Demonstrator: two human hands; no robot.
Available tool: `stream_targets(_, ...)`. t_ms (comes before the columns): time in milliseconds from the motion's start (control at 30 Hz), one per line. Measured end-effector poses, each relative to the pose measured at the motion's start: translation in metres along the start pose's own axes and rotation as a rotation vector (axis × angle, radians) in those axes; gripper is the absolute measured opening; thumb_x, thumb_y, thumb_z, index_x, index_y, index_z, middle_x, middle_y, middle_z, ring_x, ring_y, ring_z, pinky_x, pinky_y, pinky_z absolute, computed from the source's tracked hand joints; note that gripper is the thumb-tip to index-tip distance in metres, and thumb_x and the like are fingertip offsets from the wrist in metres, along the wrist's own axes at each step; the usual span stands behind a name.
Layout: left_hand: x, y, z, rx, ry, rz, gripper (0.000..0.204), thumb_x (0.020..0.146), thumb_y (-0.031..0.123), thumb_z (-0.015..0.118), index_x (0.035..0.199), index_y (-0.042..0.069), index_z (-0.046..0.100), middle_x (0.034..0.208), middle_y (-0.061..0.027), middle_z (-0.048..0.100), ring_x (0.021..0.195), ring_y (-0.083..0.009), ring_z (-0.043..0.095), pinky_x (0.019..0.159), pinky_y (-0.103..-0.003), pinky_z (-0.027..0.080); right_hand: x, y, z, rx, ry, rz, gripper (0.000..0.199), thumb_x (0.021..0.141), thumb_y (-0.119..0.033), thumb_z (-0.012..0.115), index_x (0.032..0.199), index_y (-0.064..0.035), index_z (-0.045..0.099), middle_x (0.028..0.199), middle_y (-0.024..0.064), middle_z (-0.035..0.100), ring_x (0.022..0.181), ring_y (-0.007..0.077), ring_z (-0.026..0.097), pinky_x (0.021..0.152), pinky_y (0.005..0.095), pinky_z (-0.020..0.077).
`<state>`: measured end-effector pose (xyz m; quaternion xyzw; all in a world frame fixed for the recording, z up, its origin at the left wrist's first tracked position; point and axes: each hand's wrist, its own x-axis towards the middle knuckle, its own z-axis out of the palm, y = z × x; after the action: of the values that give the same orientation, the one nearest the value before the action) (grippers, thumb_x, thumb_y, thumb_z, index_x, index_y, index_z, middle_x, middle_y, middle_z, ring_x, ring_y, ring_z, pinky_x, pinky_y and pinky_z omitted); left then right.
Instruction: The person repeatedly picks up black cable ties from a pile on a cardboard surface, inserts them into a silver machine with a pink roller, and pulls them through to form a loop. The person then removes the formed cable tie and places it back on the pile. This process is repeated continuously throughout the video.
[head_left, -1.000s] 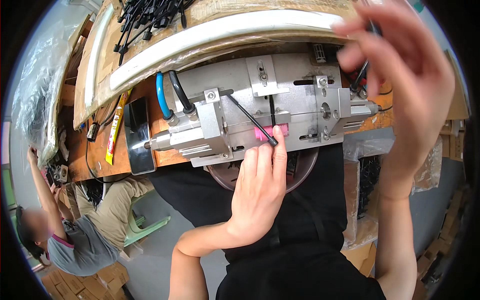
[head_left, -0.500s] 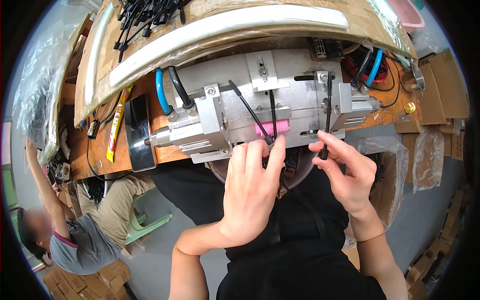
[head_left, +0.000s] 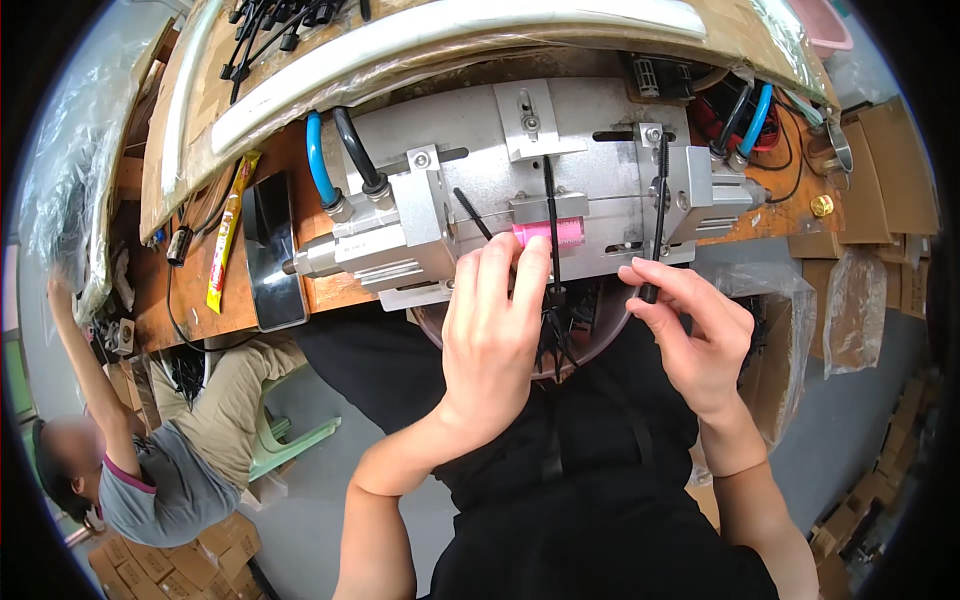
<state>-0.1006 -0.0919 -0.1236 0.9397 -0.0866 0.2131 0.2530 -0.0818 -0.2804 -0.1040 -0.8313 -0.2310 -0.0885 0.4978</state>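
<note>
Black rods (head_left: pixel 551 200): I count three. Left of centre, one runs under my left hand (head_left: pixel 488 335); fingers slightly parted, grip hidden, so I can't tell. Mid-frame, another crosses one pink block (head_left: pixel 570 232) by that index fingertip (head_left: pixel 537 248). Right of centre, my right hand (head_left: pixel 700 345) pinches the third, thumb to fingertips.

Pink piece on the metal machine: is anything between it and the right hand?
Nothing visible: only metal plate shows between the right hand and the pink piece. The middle black rod crosses the piece itself.
</note>
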Motion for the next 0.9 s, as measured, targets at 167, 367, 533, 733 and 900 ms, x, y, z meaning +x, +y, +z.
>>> stream_targets(167, -0.002, 0.008, -0.006, -0.051, -0.042, -0.057, 0.04, 0.074, -0.008, 0.07, 0.112, 0.001, 0.059, 0.104, -0.0144, 0.056, 0.092, -0.0311, 0.058, 0.078, -0.039, 0.049, 0.002, 0.003, -0.002, -0.046, 0.007, -0.073, 0.03, 0.078, 0.013, 0.069, 0.106, 0.0027, 0.069, 0.098, 0.0134, 0.073, 0.08, 0.0157, 0.067, 0.063, 0.0233, 0.0497)
stream_targets(367, -0.019, 0.01, -0.04, -0.482, -0.135, 0.221, 0.034, 0.068, -0.003, 0.071, 0.101, -0.002, 0.064, 0.101, -0.0124, 0.055, 0.085, -0.0288, 0.058, 0.068, -0.035, 0.051, 0.001, -0.013, -0.011, 0.334, -0.123, 0.215, 0.026, 0.08, -0.011, 0.078, 0.101, 0.0025, 0.071, 0.096, 0.0136, 0.074, 0.08, 0.0163, 0.068, 0.062, 0.022, 0.0488)
stream_targets(533, -0.018, 0.023, -0.05, -1.091, -0.524, 0.247, 0.026, 0.077, -0.009, 0.07, 0.101, 0.003, 0.071, 0.104, -0.0103, 0.06, 0.088, -0.0222, 0.06, 0.074, -0.032, 0.052, 0.007, -0.013, 0.0, 0.895, -0.402, 0.31, 0.027, 0.082, -0.019, 0.077, 0.093, 0.0051, 0.072, 0.09, 0.02, 0.072, 0.078, 0.0222, 0.069, 0.062, 0.0265, 0.0515)
stream_targets(733, -0.029, 0.034, -0.042, -0.917, -0.068, 0.05, 0.03, 0.071, -0.011, 0.078, 0.099, -0.001, 0.071, 0.117, -0.0216, 0.053, 0.1, -0.0263, 0.066, 0.08, -0.033, 0.062, 0.011, -0.02, -0.01, 0.984, -0.109, 0.365, 0.007, 0.089, 0.002, 0.067, 0.094, 0.0067, 0.066, 0.093, 0.0204, 0.07, 0.075, 0.0172, 0.067, 0.06, 0.0245, 0.0525)
stream_targets(900, -0.037, 0.03, -0.035, -0.665, -0.072, 0.066, 0.034, 0.071, -0.012, 0.077, 0.103, -0.001, 0.071, 0.116, -0.0215, 0.058, 0.097, -0.027, 0.068, 0.079, -0.034, 0.063, 0.015, -0.026, -0.002, 0.91, 0.003, 0.398, 0.009, 0.093, -0.005, 0.065, 0.095, 0.0037, 0.065, 0.089, 0.0179, 0.069, 0.068, 0.0132, 0.065, 0.056, 0.0222, 0.0526)
